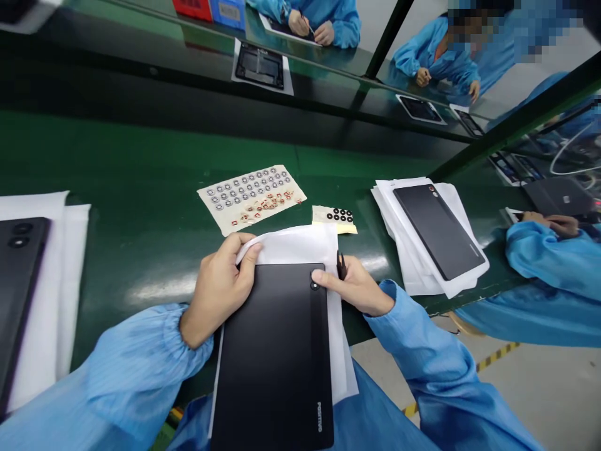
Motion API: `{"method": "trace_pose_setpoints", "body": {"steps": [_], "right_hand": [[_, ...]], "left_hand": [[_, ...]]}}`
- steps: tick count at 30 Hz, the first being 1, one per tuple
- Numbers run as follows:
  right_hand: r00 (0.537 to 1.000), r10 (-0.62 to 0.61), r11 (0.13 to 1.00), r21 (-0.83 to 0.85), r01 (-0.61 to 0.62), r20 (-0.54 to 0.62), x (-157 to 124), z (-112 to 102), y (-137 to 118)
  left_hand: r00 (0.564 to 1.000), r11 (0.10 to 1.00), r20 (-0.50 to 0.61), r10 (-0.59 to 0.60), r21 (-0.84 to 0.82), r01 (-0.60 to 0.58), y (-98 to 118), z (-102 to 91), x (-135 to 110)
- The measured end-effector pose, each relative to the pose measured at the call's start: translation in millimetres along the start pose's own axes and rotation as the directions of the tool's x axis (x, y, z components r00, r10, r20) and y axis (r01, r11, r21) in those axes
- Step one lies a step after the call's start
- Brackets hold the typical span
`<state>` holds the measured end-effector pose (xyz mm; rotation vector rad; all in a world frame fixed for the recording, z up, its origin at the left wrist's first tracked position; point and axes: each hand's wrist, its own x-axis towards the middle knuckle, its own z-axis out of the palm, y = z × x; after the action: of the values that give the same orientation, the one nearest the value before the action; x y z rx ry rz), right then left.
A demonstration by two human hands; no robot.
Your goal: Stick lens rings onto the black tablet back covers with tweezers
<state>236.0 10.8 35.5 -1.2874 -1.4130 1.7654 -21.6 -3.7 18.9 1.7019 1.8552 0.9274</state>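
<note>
A black tablet [275, 351] lies back side up on a white foam sheet [300, 247], overhanging the near edge of the green bench. My left hand [220, 285] grips its upper left corner together with the sheet, fingers curled over the edge. My right hand [352, 285] presses its forefinger on the camera spot at the tablet's upper right corner and holds black tweezers [341, 264] between thumb and fingers. Just beyond lie a paper sheet of small lens rings [251, 197] and a small strip of black round stickers [334, 218].
A second black tablet [439, 228] rests on stacked white sheets at the right; a third [19, 282] lies on foam at the left. A co-worker's blue sleeve and hand [549, 241] are at the far right. Other people work across the belt [141, 156].
</note>
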Motion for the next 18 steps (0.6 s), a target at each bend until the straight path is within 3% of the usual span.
{"method": "trace_pose_setpoints", "body": {"steps": [3,7,9,11,14,16,18], "right_hand": [[0.995,-0.012,1.0,-0.026,0.015,0.099,-1.4,-3.1,-2.1],[0.997,-0.003,1.0,0.027,0.001,0.075,-2.8,-0.1,-3.9],[0.997,0.008,0.999,0.042,-0.011,0.077,-4.8,-0.7,-2.8],[0.998,0.024,0.999,0.043,-0.026,0.052,-7.6,-3.9,0.7],[0.996,0.058,0.994,0.095,-0.052,-0.063,-9.5,-8.6,9.0],[0.992,0.078,0.988,0.137,-0.065,-0.094,-8.8,-7.8,11.9],[0.993,0.093,0.986,0.145,-0.081,-0.078,-8.9,-3.5,9.0]], "left_hand": [[1.0,1.0,0.005,-0.005,-0.017,0.005,2.1,0.4,0.6],[0.999,0.995,0.023,-0.046,-0.091,0.048,4.4,-0.4,3.4],[0.99,0.962,0.052,-0.131,-0.233,0.14,3.9,-6.5,-2.5],[0.952,0.85,0.207,-0.225,-0.436,0.296,2.7,-17.5,-19.7],[0.824,0.654,0.53,-0.198,-0.555,0.514,3.6,-33.7,-63.5],[0.782,0.636,0.597,-0.177,-0.537,0.554,8.4,-38.4,-92.7],[0.808,0.647,0.554,-0.201,-0.544,0.534,15.3,-41.5,-112.2]]}}
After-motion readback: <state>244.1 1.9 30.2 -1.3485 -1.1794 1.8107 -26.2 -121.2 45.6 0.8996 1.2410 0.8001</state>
